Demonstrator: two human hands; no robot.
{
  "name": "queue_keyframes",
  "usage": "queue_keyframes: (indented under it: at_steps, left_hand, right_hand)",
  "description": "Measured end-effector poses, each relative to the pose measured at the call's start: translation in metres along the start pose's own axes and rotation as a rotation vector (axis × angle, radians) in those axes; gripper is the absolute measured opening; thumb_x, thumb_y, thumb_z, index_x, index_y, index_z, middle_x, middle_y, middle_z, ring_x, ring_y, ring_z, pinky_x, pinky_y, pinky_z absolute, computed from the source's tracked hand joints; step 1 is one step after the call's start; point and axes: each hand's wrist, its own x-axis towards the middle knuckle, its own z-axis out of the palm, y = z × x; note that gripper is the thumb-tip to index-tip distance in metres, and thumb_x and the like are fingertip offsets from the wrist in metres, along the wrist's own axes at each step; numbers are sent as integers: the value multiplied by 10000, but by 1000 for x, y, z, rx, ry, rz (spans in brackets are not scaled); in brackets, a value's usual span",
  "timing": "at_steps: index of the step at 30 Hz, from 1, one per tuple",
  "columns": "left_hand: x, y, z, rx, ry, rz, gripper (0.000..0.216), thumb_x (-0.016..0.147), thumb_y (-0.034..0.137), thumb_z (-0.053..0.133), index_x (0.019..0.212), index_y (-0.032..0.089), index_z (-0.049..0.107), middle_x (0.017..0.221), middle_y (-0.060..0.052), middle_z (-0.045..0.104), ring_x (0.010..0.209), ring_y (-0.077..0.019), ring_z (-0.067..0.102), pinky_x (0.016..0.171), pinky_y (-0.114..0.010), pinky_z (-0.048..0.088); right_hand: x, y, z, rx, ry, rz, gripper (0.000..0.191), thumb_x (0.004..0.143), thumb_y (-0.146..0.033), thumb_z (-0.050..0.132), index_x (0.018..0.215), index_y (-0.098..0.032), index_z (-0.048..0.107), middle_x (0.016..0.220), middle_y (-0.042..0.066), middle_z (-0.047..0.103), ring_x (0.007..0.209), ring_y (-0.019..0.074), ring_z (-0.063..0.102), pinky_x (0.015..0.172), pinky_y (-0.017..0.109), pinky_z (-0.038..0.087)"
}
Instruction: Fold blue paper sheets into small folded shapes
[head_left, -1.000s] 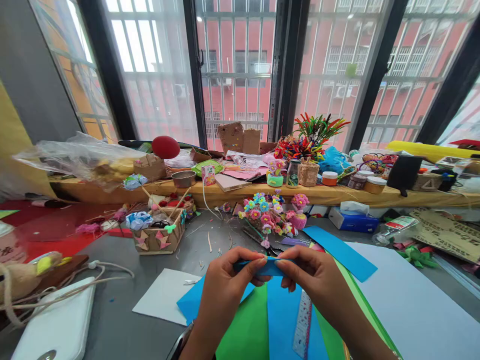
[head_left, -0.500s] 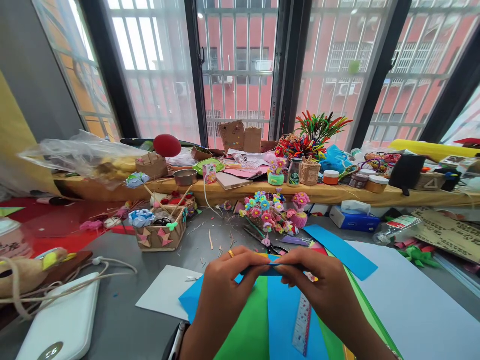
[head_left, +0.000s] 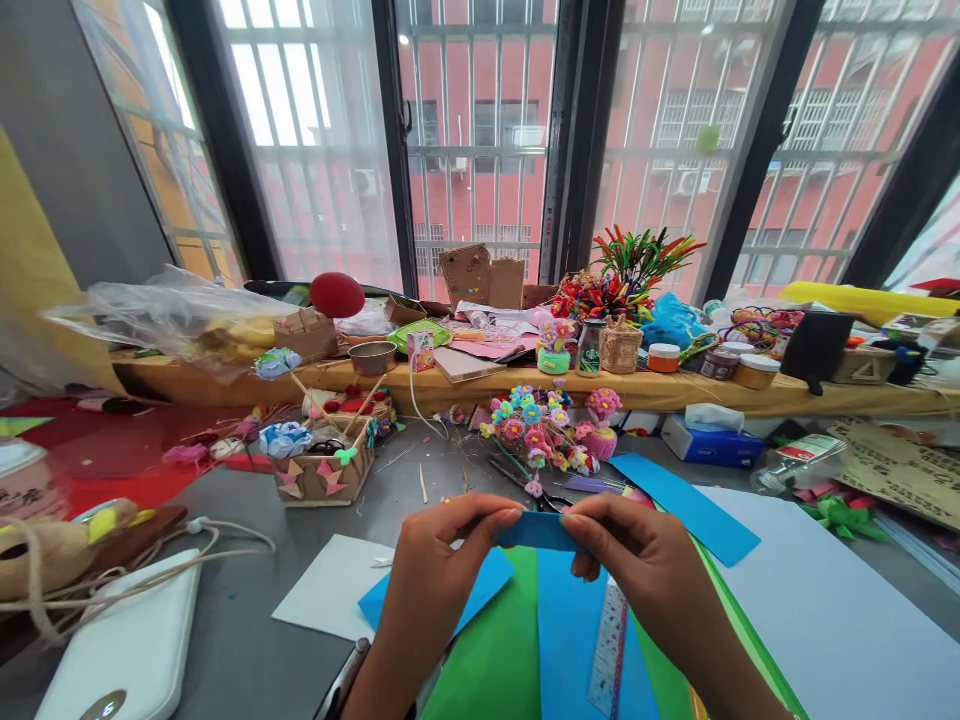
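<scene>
Both my hands pinch a small folded strip of blue paper (head_left: 541, 531) just above the table. My left hand (head_left: 442, 570) grips its left end between thumb and fingers. My right hand (head_left: 637, 570) grips its right end the same way. Under the hands lie blue paper sheets (head_left: 566, 640) and green paper sheets (head_left: 495, 660), with a clear ruler (head_left: 609, 650) resting on them. A loose blue paper strip (head_left: 686, 505) lies to the right of my right hand. Black scissors (head_left: 525, 485) lie just beyond the folded strip.
A white sheet (head_left: 330, 595) lies left of my hands, a large pale sheet (head_left: 832, 600) to the right. A cardboard basket of crafts (head_left: 322, 470) and paper flowers (head_left: 540, 430) stand beyond. A white device (head_left: 120, 650) with cord sits front left. A cluttered yellow sill (head_left: 787, 395) runs under the window.
The folded blue strip is now flatter and more exposed between my fingertips; my hands have shifted slightly apart. The camera view has moved a little.
</scene>
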Motion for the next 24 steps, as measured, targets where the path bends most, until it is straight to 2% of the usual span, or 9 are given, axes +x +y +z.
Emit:
queue_keyframes:
  at_steps: [6, 12, 18, 24]
  left_hand:
    - [-2, 2, 3, -36, 33, -24, 156, 742, 255, 563, 665, 194, 684, 614, 21, 685, 571, -121, 597, 549, -177, 428]
    - [-3, 5, 2, 68, 2, 15, 216, 776, 287, 518, 640, 172, 640, 574, 12, 650, 536, -122, 580, 524, -191, 424]
    - [-2, 8, 2, 172, -160, 81, 97, 712, 260, 605, 762, 210, 672, 726, -8, 708, 670, -167, 629, 614, -235, 462]
    - [-3, 5, 3, 253, -114, 129, 97, 738, 195, 571, 701, 210, 659, 686, 3, 703, 644, -159, 627, 592, -230, 440]
  right_hand:
    - [1, -1, 0, 30, 21, 14, 202, 740, -352, 583, 674, -174, 651, 437, -22, 594, 422, 104, 558, 434, 171, 451]
    - [1, 1, 0, -3, 50, -23, 213, 742, -350, 580, 677, -160, 650, 459, -5, 608, 426, 110, 571, 427, 174, 450]
    - [2, 5, 1, -116, -69, -108, 217, 762, -334, 562, 675, -155, 648, 540, 16, 619, 483, 132, 602, 463, 206, 468]
    - [3, 4, 0, -114, -174, -142, 193, 801, -277, 521, 782, -166, 678, 652, 29, 644, 559, 139, 637, 518, 217, 496]
